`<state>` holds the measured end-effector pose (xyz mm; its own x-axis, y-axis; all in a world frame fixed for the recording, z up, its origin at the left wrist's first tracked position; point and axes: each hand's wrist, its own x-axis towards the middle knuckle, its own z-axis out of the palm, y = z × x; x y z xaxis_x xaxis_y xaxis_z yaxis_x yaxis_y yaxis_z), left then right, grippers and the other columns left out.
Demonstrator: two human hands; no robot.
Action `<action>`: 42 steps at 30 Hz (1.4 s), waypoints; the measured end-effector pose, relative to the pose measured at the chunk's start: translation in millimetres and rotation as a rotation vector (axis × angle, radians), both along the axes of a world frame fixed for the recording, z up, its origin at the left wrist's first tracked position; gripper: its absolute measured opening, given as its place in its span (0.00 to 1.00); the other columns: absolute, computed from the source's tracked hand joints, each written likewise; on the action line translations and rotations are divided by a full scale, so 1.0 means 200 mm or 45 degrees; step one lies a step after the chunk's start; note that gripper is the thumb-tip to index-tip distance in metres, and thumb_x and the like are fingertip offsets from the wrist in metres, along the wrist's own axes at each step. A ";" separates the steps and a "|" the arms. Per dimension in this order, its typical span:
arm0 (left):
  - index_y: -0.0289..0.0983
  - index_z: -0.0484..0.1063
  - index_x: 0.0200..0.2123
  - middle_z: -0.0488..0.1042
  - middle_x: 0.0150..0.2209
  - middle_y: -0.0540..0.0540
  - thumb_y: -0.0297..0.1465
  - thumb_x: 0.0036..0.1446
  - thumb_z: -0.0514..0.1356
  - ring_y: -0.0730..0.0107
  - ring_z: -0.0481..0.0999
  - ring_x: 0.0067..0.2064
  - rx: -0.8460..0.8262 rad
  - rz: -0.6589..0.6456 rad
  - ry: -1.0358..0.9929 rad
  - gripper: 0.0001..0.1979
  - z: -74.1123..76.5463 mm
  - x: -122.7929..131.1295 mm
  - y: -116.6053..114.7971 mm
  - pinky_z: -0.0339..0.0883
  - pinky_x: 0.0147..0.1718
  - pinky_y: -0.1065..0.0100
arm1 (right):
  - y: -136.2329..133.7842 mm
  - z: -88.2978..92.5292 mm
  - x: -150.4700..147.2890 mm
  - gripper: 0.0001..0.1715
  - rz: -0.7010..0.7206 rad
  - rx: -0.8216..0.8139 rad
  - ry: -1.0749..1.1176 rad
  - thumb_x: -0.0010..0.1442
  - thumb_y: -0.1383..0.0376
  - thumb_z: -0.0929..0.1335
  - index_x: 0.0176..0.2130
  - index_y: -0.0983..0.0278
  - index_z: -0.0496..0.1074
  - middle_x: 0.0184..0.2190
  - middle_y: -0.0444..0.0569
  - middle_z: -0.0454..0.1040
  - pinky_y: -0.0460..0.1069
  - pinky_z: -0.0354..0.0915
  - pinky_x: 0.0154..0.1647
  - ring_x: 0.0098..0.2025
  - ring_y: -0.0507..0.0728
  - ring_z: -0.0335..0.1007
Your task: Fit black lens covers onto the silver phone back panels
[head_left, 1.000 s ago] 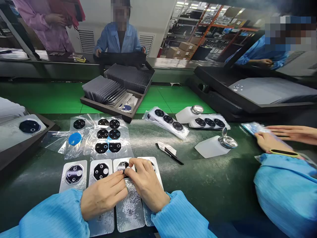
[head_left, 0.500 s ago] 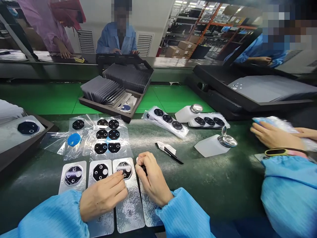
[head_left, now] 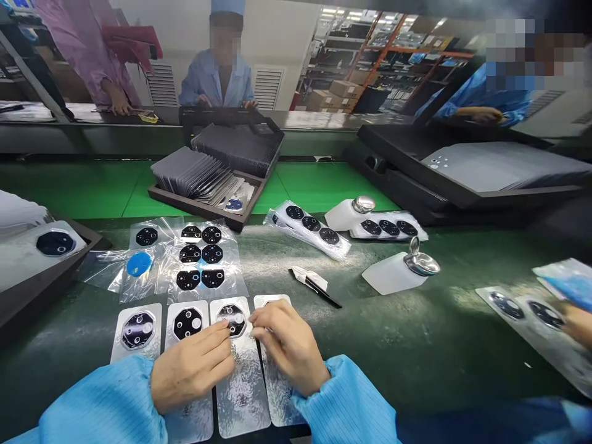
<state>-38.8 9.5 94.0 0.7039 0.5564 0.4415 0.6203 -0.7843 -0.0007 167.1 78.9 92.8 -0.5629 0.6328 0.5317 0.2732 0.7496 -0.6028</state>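
Foremost, lower centre of the frame: one left hand (head_left: 197, 367), fingers extended and together, tips resting on the near-left part of a black octagonal insert (head_left: 235, 317); grasping nothing visible. One right hand (head_left: 293, 348), just to its right, fingers curled towards the thumb above the fourth silver panel (head_left: 282, 401); whether anything thin is pinched cannot be told. One third silver panel (head_left: 243, 394), counted from the left, lying flat: long axis running from the bottom edge up the frame, top leaning slightly left; insert end pointing away from the wearer. Handling note, by judgement: left fingertips best kept light, near the insert's rim, panel steady; right fingertips low, without dragging across the gloss. Beyond, left of centre: clear film (head_left: 235, 265) bearing black octagonal pieces. Centre: one slim black tool (head_left: 326, 295). Right of centre: one white bottle (head_left: 386, 275), metal-topped. Upper centre: one dark tray (head_left: 185, 202), holding stacked dark sheets.
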 end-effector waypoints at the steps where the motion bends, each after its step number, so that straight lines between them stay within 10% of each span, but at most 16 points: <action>1: 0.29 0.70 0.31 0.74 0.33 0.44 0.18 0.63 0.51 0.63 0.78 0.43 0.005 -0.002 -0.018 0.10 -0.01 0.00 0.00 0.69 0.57 0.53 | -0.01 0.01 0.01 0.10 0.059 0.066 -0.047 0.69 0.66 0.61 0.36 0.62 0.68 0.35 0.49 0.77 0.50 0.65 0.38 0.37 0.56 0.67; 12: 0.30 0.70 0.31 0.74 0.32 0.44 0.18 0.64 0.50 0.65 0.78 0.43 -0.004 -0.009 -0.075 0.12 -0.03 0.00 0.00 0.68 0.58 0.57 | -0.05 -0.03 -0.01 0.13 0.159 0.474 -0.338 0.69 0.67 0.60 0.33 0.63 0.70 0.42 0.49 0.80 0.52 0.57 0.34 0.37 0.55 0.67; 42: 0.30 0.70 0.30 0.74 0.32 0.44 0.19 0.62 0.53 0.65 0.77 0.43 -0.011 0.016 -0.074 0.10 -0.03 0.01 -0.01 0.66 0.60 0.58 | -0.05 -0.02 -0.01 0.10 0.265 0.295 -0.203 0.68 0.70 0.60 0.36 0.65 0.68 0.32 0.51 0.77 0.52 0.67 0.39 0.40 0.57 0.70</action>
<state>-36.4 7.6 87.1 0.6703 0.5688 0.4765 0.6288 -0.7764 0.0423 164.2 69.1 88.6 -0.7549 0.3683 0.5427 0.1770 0.9111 -0.3722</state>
